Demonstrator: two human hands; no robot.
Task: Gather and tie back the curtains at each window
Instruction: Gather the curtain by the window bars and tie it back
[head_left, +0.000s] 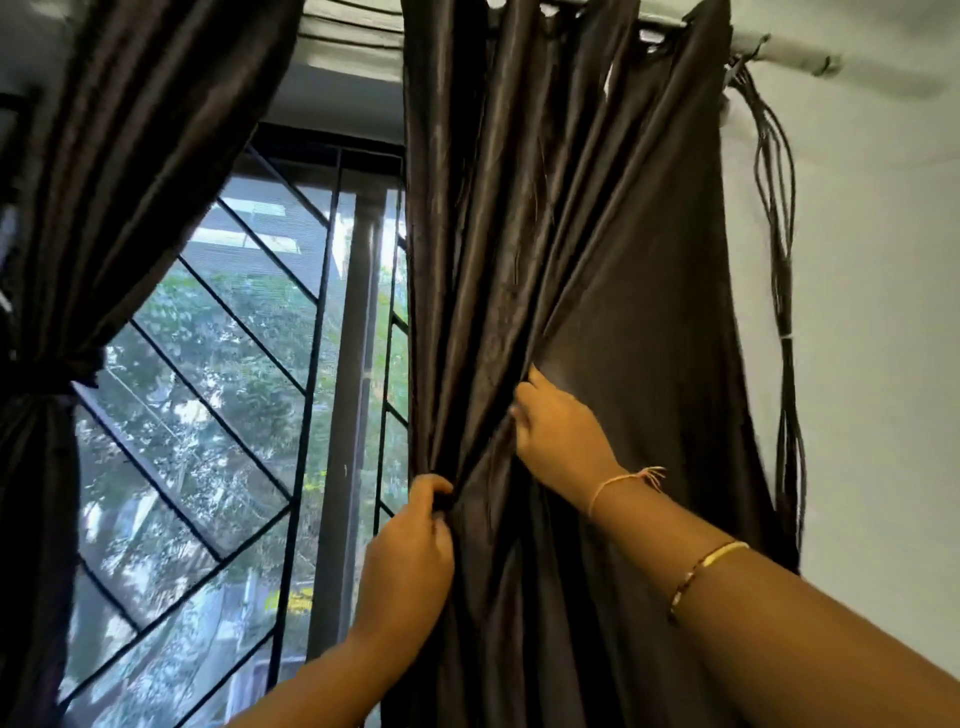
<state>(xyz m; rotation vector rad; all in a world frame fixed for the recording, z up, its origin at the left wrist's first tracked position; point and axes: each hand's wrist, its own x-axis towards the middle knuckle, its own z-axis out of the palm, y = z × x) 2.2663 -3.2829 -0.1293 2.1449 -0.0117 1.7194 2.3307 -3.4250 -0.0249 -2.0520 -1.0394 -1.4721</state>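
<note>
Head view: left dark satin curtain (130, 156) hangs tied back; left hand (410, 551) and right hand (556, 431) clutch folds of the untied right dark satin curtain (597, 234).

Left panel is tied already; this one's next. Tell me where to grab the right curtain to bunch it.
Grip the right curtain at mid-height, where its folds converge between the left hand and right hand. Best come from the wall side, sweeping the flat loose stretch toward the window edge.

No text, label, brand, number or sign can be read. No lettering is seen on the curtain (597, 260). A yellow patch (291, 603) is glimpsed beyond the window grille (307, 415), blurred past reading.
</note>
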